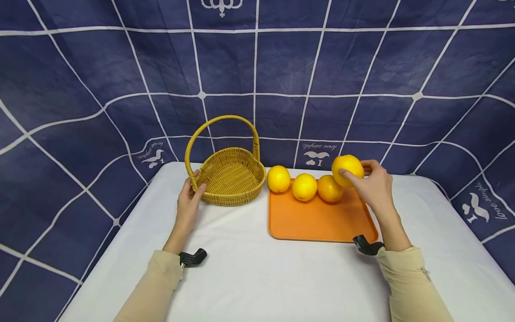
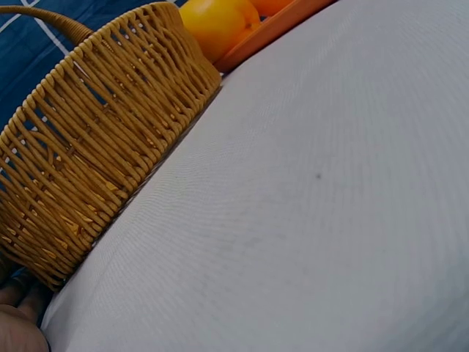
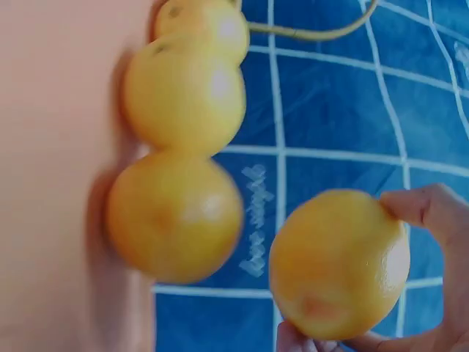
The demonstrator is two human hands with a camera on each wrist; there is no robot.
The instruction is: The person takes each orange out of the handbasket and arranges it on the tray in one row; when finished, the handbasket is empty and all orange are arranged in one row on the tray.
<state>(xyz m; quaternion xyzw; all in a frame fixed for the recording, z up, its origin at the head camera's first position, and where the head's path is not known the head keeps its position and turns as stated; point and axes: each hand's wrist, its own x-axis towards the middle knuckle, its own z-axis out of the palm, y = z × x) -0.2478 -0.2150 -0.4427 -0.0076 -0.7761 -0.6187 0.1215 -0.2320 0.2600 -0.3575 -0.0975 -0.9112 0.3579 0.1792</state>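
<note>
A wicker basket (image 1: 232,200) with a tall arched handle stands on the left of the table, and nothing lies in it. My left hand (image 1: 187,200) grips its left side near the foot of the handle, thumb over the rim; only some fingertips (image 2: 13,290) show beside the basket in the left wrist view. With thumb and fingers, my right hand (image 1: 375,184) holds an orange (image 1: 348,170) raised above the back right of an orange tray (image 1: 318,222). Three more oranges (image 1: 304,187) sit in a row along the tray's back edge, left of the held one.
A white cloth (image 1: 249,277) covers the table. Behind it hangs a dark blue curtain (image 1: 281,62) with white grid lines, close to the basket and the tray's back edge. The tray's left edge lies just right of the basket.
</note>
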